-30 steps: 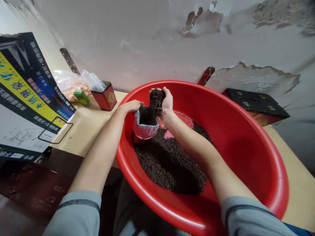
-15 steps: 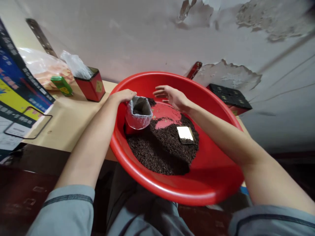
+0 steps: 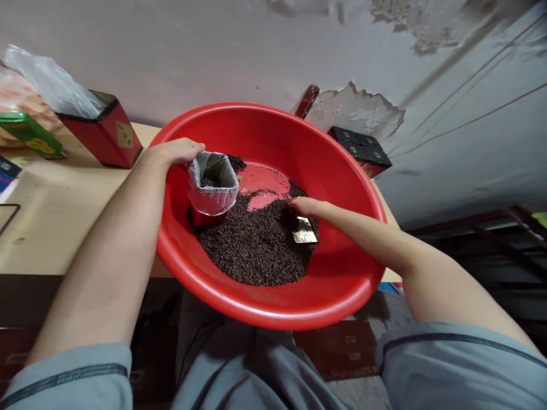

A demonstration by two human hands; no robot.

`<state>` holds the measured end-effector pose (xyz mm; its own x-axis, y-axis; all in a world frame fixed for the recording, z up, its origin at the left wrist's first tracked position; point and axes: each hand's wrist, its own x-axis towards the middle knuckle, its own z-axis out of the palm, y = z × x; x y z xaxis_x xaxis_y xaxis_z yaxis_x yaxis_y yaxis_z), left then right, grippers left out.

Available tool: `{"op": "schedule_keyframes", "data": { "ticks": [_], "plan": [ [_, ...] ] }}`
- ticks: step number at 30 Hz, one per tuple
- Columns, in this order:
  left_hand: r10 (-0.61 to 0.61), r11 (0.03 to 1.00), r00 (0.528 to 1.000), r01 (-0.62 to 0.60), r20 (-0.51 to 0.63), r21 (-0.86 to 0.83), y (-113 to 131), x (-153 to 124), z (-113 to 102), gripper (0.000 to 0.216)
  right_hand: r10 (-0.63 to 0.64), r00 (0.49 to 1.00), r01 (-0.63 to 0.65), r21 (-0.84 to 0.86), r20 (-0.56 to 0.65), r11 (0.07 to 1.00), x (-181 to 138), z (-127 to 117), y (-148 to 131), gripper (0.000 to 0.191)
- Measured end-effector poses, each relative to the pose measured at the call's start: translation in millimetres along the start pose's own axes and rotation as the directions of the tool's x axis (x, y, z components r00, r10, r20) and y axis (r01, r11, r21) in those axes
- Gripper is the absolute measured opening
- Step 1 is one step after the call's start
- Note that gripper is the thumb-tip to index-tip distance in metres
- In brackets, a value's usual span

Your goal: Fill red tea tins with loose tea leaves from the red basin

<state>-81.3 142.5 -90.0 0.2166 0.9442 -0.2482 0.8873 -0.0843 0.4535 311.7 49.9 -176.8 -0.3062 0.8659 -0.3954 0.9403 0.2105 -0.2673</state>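
A wide red plastic basin [image 3: 265, 310] holds a heap of dark, dry bits like loose tea leaves [image 3: 256, 245]. At its left side an upright red tin [image 3: 209, 218] has a clear plastic bag [image 3: 213, 199] folded over its mouth, with some dark leaves inside. My left hand [image 3: 182, 151] grips the tin's far left side, fingers partly hidden behind it. On the right of the heap lies a shiny gold rectangular lid [image 3: 305, 232], with leaves scattered on it. My right hand [image 3: 302, 206] is closed at the lid's far edge, its fingertips hidden.
The basin rests on a pale wooden table [image 3: 64, 216]. Another red tin [image 3: 105, 134] with a plastic bag and a green packet [image 3: 32, 134] stand left. Black-topped tins [image 3: 361, 149] sit behind the basin at right, near the peeling wall [image 3: 192, 51].
My right hand has come down from above the basin's far part to the gold lid and closed on it. My left hand stays at the tin. The view has shifted right.
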Motion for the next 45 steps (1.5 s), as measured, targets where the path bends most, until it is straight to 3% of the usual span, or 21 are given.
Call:
{"op": "schedule_keyframes", "data": {
  "ticks": [4,7,9,12,15,18,20,22,25,26,28,30,31,32,34,37,39,41,45],
  "plan": [
    [-0.001,1.000,1.000,0.001,-0.005,-0.022,4,-7,0,0.042,0.010,1.000,-0.006,-0.140,0.025,0.990,0,-10,-5,0.029],
    [0.007,1.000,1.000,-0.006,0.003,-0.016,9,-12,0,0.043,-0.021,1.000,0.022,-0.223,0.007,0.974,-2,-37,-11,0.018],
    [0.013,1.000,1.000,-0.013,0.013,0.010,11,-14,0,0.046,-0.106,0.994,0.090,-0.295,-0.040,0.951,-7,-57,-22,0.015],
    [0.019,0.999,1.000,-0.019,0.020,0.035,13,-17,-2,0.048,-0.235,0.956,0.148,-0.405,-0.174,0.902,-26,-75,-57,0.016],
    [0.006,1.000,1.000,-0.007,0.022,0.030,12,-17,-3,0.050,-0.248,0.910,0.056,-0.495,-0.331,0.867,-55,-71,-110,0.013],
    [0.000,1.000,1.000,-0.001,0.022,0.027,7,-11,-2,0.050,-0.252,0.920,0.031,-0.586,-0.299,0.810,-80,-59,-153,0.023],
    [-0.007,1.000,1.000,0.007,0.001,0.021,3,-6,0,0.049,-0.238,0.937,0.049,-0.574,-0.258,0.817,-85,-52,-165,0.019],
    [-0.003,1.000,1.000,0.003,-0.012,0.008,-2,-1,2,0.047,-0.217,0.951,0.101,-0.439,-0.221,0.893,-81,-45,-167,0.012],
    [0.010,1.000,1.000,-0.010,-0.012,-0.024,-5,3,4,0.046,-0.144,0.977,0.150,0.023,-0.155,0.988,-64,-20,-163,0.023],
    [0.014,0.999,1.000,-0.015,-0.011,-0.031,-6,3,4,0.046,-0.120,0.986,0.143,0.218,-0.115,0.965,-57,-7,-163,0.026],
    [0.016,0.999,1.000,-0.017,-0.017,-0.036,-6,3,4,0.046,-0.092,0.996,0.082,0.567,-0.012,0.819,-43,20,-162,0.032],
    [0.010,1.000,1.000,-0.011,-0.030,-0.025,-6,3,4,0.047,-0.086,0.995,0.021,0.764,0.046,0.645,-26,41,-156,0.040],
    [0.008,1.000,0.999,-0.009,-0.035,-0.014,-6,4,4,0.047,-0.066,0.998,0.022,0.795,0.022,0.606,-17,46,-149,0.044],
    [0.011,1.000,0.999,-0.011,-0.036,-0.003,-6,4,4,0.047,-0.028,0.999,0.047,0.788,-0.038,0.614,-7,47,-137,0.047],
    [0.024,1.000,0.999,-0.023,-0.026,0.018,-6,6,4,0.048,0.062,0.965,0.121,0.644,-0.253,0.755,14,37,-103,0.048],
    [0.033,0.999,0.999,-0.032,-0.023,0.029,-5,7,5,0.046,0.196,0.837,0.005,0.365,-0.512,0.931,34,11,-34,0.041],
    [0.025,1.000,0.999,-0.024,-0.039,0.021,-4,5,5,0.044,0.266,0.814,-0.109,0.315,-0.515,0.943,34,5,8,0.038],
    [0.019,1.000,0.999,-0.019,-0.041,0.005,-3,3,5,0.043,0.324,0.797,-0.161,0.338,-0.509,0.927,26,16,35,0.042],
    [0.033,0.999,0.999,-0.033,-0.037,-0.012,-5,5,7,0.044,0.432,0.732,-0.209,0.430,-0.527,0.878,10,59,41,0.052]
  ]
}}
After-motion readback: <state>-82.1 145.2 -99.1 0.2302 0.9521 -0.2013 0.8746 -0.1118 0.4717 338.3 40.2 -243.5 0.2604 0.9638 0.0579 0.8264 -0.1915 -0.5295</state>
